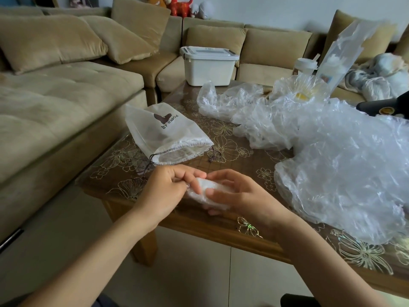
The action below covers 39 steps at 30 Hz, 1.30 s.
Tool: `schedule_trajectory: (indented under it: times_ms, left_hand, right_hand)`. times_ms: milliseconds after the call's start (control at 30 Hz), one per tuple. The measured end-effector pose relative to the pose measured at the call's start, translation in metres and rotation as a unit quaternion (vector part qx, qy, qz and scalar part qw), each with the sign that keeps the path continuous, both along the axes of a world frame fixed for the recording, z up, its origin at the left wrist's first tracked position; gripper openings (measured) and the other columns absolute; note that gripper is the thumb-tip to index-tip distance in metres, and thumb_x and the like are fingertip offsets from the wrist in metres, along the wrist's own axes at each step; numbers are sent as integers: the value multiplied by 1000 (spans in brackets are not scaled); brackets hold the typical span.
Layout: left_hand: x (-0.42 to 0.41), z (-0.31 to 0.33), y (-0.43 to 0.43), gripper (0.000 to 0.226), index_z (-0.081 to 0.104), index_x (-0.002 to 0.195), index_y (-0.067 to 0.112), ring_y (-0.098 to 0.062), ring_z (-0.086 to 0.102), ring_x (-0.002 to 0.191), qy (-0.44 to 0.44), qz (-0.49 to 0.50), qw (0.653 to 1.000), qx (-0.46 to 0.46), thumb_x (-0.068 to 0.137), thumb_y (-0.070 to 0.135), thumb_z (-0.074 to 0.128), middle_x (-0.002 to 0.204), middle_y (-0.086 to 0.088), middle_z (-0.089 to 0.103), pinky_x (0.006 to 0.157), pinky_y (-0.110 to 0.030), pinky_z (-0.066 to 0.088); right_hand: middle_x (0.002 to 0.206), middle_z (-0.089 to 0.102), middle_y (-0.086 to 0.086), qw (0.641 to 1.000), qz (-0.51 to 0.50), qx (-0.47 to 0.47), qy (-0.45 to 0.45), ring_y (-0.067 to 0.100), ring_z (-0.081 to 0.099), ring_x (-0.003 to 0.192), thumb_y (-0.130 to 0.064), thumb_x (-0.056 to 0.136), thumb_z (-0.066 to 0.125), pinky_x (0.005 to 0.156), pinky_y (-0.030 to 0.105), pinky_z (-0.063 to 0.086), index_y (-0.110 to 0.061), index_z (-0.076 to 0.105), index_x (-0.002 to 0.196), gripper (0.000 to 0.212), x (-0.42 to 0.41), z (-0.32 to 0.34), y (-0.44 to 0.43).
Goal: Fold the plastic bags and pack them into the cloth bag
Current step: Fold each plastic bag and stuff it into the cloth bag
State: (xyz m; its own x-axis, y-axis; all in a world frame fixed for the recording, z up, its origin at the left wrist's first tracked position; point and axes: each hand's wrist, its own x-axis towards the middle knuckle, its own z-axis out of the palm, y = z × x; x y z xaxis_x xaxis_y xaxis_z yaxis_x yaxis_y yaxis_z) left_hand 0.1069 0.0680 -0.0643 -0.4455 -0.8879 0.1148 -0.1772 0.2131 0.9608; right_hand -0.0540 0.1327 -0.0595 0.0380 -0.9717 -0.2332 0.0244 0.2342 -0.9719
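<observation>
Holding one folded plastic bag (198, 198) in both hands, just in front of the cloth bag (163, 129) mouth, above the near table (199, 222) edge. Left hand (168, 189): fingers curled, pinching the bundle's left end. Right hand (239, 193): thumb on top, fingers curled under, gripping the right end. Bundle small, white, tightly compacted, partly hidden by the fingers.

Cloth bag lies flat on the table, white mesh, printed logo, mouth open and turned toward the person. Its drawstring cords (212, 155) trail out from both mouth corners; the left cord runs to just beside the left hand.

Right of the cloth bag: big pile of loose clear plastic bags (343, 162), crumpled, spreading from near the bag's far end to the table's near edge, close to the right wrist. Beyond the cloth bag, to its right: white lidded storage box (208, 65) on the far table edge. Farther right, behind the pile: white cup (306, 65), upright clear packet (345, 52), black object (385, 105) half out of frame. Left of the cloth bag: beige sofa (66, 96), wrapping round behind.

Cloth bag sits close to the table's left edge. A strip of bare patterned tabletop shows between the bag mouth and the hands, crossed only by the cords. Floor gap between the sofa and the table on the bag's left.
</observation>
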Motion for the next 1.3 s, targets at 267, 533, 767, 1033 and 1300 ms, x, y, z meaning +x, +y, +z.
schedule_trajectory:
  times_ms: [267, 533, 767, 1033, 1300]
  left_hand:
    - [9, -3, -38, 30, 70, 94, 18, -8, 36, 130, -166, 93, 942, -277, 87, -4, 50, 134, -3, 51, 110, -19, 20]
    - [3, -28, -70, 39, 48, 136, 11, -27, 9, 144, -416, 103, 856, -291, 101, 23, 36, 157, -9, 16, 117, -45, 5]
    - [3, -17, -62, 40, 58, 123, -4, -30, 51, 123, -191, 138, 902, -362, 84, -12, 55, 135, -15, 52, 104, -40, 40]
    - [0, -21, -23, 62, 38, 137, -6, -18, 24, 139, -95, 59, 908, -405, 77, -22, 37, 147, -6, 30, 113, -14, 16]
    - [5, -24, -9, 62, 41, 138, 0, -16, 24, 140, -166, 14, 919, -358, 80, -20, 37, 149, -5, 33, 116, -41, 24]
  right_hand:
    - [72, 58, 8, 987, -154, -27, 26, 4, 51, 45, 2, 83, 65, 40, 13, 38, 4, 56, 106, 25, -9, -4, -15]
    - [75, 58, 4, 984, -160, -47, 65, 0, 49, 46, -1, 85, 62, 42, 11, 37, -5, 57, 102, 18, -3, -6, -21]
    - [93, 64, 10, 980, -141, -103, -91, 17, 60, 76, 5, 84, 60, 69, 23, 51, -9, 63, 97, 20, 19, -5, -34]
    - [89, 63, 4, 965, -171, -110, 165, 17, 60, 82, 2, 82, 54, 76, 32, 52, -8, 62, 100, 22, 50, -23, -51]
    - [82, 63, 8, 977, -215, -7, -3, 18, 61, 74, -2, 86, 57, 65, 32, 52, -9, 59, 86, 7, 55, -27, -71]
